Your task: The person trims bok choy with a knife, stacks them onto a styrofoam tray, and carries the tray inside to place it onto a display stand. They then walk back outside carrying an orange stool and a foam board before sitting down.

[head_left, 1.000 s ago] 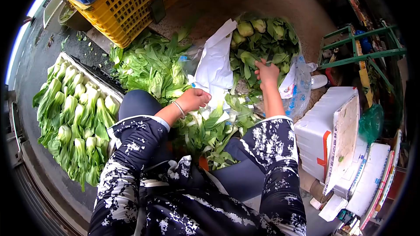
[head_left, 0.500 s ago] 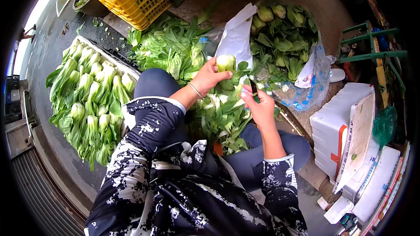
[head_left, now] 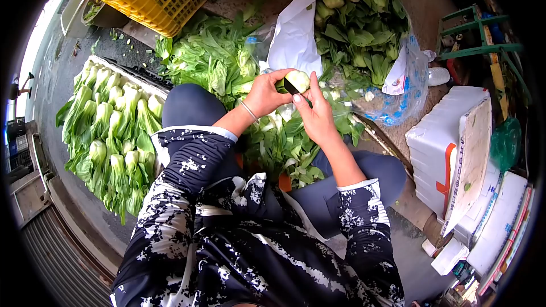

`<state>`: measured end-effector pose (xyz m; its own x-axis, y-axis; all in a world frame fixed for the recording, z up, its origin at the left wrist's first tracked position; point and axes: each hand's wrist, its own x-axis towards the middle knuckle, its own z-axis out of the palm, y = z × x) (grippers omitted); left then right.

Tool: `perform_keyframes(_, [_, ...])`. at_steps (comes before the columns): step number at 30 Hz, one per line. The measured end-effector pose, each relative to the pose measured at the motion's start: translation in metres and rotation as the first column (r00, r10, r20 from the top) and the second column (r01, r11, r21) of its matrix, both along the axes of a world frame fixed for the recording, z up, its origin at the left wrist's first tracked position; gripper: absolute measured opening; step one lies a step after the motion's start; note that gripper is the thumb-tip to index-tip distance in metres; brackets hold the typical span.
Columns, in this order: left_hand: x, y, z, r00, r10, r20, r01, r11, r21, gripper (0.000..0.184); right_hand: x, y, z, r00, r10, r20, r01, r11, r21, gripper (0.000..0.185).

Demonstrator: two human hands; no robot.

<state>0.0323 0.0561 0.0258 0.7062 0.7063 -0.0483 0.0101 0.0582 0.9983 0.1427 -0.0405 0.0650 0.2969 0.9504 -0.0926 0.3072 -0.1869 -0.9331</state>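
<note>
My left hand (head_left: 269, 94) is closed around a bok choy (head_left: 300, 79), its pale base turned to the right. My right hand (head_left: 316, 115) grips a small knife (head_left: 292, 87), whose dark blade lies against the base of that bok choy. The knife's handle is mostly hidden in my fingers. Below both hands, loose leaves and trimmings (head_left: 278, 148) lie heaped between my knees. Another heap of leafy greens (head_left: 213, 59) spreads just beyond my left hand.
Rows of bok choy (head_left: 114, 131) fill a tray at the left. A plastic bag (head_left: 418, 88) of bok choy lies ahead on the right, beside white paper (head_left: 296, 34). A yellow crate (head_left: 153, 0) stands at the back left, white foam boxes (head_left: 438, 142) at the right.
My right hand has moved up and left to meet the bok choy, bringing the knife blade onto its base. The view has shifted slightly.
</note>
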Motion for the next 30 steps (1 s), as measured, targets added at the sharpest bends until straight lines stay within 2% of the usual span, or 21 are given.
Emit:
perform_keyframes(2, [-0.001,0.000,0.000,1.000,-0.008,0.000,0.008,1.000,-0.001,0.049,0.001,0.001,-0.003,1.000,-0.005,0.029,0.006,0.999,-0.032,0.060])
perform_keyframes(5, [-0.003,0.002,-0.002,0.996,-0.087,-0.033,0.088,0.996,0.023,0.047,0.004,-0.001,-0.011,0.996,-0.012,0.086,0.011,1.000,0.011,0.056])
perform_keyframes(7, [-0.004,0.001,-0.004,0.991,-0.129,0.036,0.132,0.986,-0.101,0.043,0.006,-0.001,-0.006,0.985,-0.029,0.167,0.028,1.000,0.010,0.050])
perform_keyframes(8, [-0.005,0.001,-0.005,0.991,-0.129,0.035,0.132,0.986,-0.101,0.043,0.008,-0.001,-0.001,0.986,-0.029,0.166,0.028,1.000,0.010,0.050])
perform_keyframes(10, [-0.006,0.001,-0.003,0.983,-0.173,0.069,0.183,0.964,-0.193,0.037,0.011,-0.001,0.013,0.996,0.013,0.092,0.002,0.988,-0.157,0.044])
perform_keyframes(11, [-0.006,0.001,-0.003,0.983,-0.171,0.068,0.181,0.964,-0.193,0.037,0.011,-0.001,0.010,0.996,0.014,0.090,0.001,0.988,-0.157,0.044])
perform_keyframes(13, [-0.007,0.002,-0.003,0.975,-0.207,0.087,0.221,0.950,-0.219,0.030,0.009,0.001,0.009,0.994,-0.030,-0.109,0.033,0.999,0.028,0.042])
perform_keyframes(14, [-0.008,0.001,-0.002,0.975,-0.205,0.085,0.220,0.951,-0.220,0.030,0.015,-0.002,0.014,0.995,-0.007,-0.098,0.002,0.999,-0.052,0.041])
perform_keyframes(15, [-0.007,0.001,0.000,0.974,-0.201,0.107,0.221,0.946,-0.236,0.029,0.015,-0.003,0.012,0.995,-0.005,-0.099,0.000,0.999,-0.052,0.041])
perform_keyframes(17, [-0.007,0.000,0.002,0.973,-0.194,0.126,0.221,0.942,-0.252,0.027,0.014,-0.005,0.007,1.000,-0.022,-0.017,0.023,0.999,0.035,0.037])
perform_keyframes(19, [-0.009,0.000,0.003,0.965,-0.209,0.156,0.252,0.899,-0.357,0.035,0.017,-0.007,0.011,0.998,-0.022,-0.058,0.024,0.999,0.022,0.034])
perform_keyframes(21, [-0.010,0.001,0.004,0.961,-0.228,0.157,0.270,0.894,-0.357,0.037,0.021,-0.008,0.013,0.995,-0.025,-0.097,0.026,1.000,0.009,0.031])
perform_keyframes(24, [-0.010,0.001,0.007,0.955,-0.248,0.162,0.288,0.906,-0.311,0.037,0.029,-0.011,0.012,0.886,-0.122,-0.447,0.074,0.990,-0.123,0.027])
perform_keyframes(25, [-0.009,-0.001,0.009,0.957,-0.223,0.186,0.272,0.914,-0.301,0.037,0.029,-0.011,0.011,0.887,-0.123,-0.446,0.075,0.990,-0.123,0.027])
perform_keyframes(27, [-0.008,-0.001,0.011,0.957,-0.200,0.211,0.256,0.922,-0.291,0.037,0.027,-0.011,0.008,0.769,-0.233,-0.595,0.211,0.972,-0.108,0.029])
perform_keyframes(28, [-0.007,0.000,0.011,0.965,-0.165,0.201,0.225,0.918,-0.327,0.036,0.031,-0.009,0.012,0.771,-0.282,-0.572,0.231,0.960,-0.161,0.036])
perform_keyframes(30, [-0.007,0.000,0.012,0.977,-0.132,0.166,0.184,0.918,-0.350,0.032,0.035,-0.009,0.012,0.764,-0.345,-0.546,0.273,0.939,-0.211,0.038])
